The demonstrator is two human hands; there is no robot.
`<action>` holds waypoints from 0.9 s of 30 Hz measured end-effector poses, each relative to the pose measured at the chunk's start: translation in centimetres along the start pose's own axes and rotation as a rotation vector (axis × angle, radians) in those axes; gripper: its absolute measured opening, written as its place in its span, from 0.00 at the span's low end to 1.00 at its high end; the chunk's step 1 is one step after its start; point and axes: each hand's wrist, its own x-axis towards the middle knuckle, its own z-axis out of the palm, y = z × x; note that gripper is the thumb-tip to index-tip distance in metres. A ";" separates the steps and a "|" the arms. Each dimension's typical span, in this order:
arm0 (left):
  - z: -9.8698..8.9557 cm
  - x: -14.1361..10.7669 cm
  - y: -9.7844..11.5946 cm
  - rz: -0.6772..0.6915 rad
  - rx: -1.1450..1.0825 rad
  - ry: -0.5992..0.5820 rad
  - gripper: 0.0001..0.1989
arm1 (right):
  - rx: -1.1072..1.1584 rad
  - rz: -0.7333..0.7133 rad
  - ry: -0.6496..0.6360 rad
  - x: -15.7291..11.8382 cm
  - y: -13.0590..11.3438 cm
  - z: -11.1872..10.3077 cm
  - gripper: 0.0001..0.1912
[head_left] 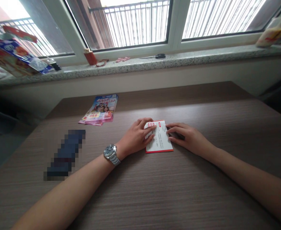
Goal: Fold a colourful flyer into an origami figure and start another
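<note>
A white leaflet [160,142] with red edges and printed text lies flat on the brown wooden table [140,191]. Over its left side rests my left hand [140,132], fingers spread with some of the tips on the paper. A silver watch is on that wrist. My right hand [189,137] is at the leaflet's right edge, fingers apart and slightly bent, the tips by the paper's border. Neither hand is closed round anything. Part of the leaflet's left edge is hidden under my left fingers.
A stack of colourful flyers [102,110] lies at the table's far left. Nearer, a dark pixelated object [66,153] sits left of my forearm. On the stone windowsill [131,68] are a red lighter-like object [90,57], scissors [159,56] and snack packaging [18,57].
</note>
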 end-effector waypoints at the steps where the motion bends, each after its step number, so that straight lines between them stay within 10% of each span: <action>1: -0.1 0.0 0.1 0.015 0.003 -0.005 0.20 | -0.002 0.004 0.002 0.0 0.0 0.0 0.08; 10: -0.5 0.2 1.3 0.065 -0.061 -0.230 0.29 | 0.036 0.016 0.015 0.1 0.0 0.0 0.09; 27: -0.6 0.2 1.2 0.047 -0.077 -0.244 0.28 | 0.054 0.056 -0.135 -1.2 -0.9 -1.4 0.27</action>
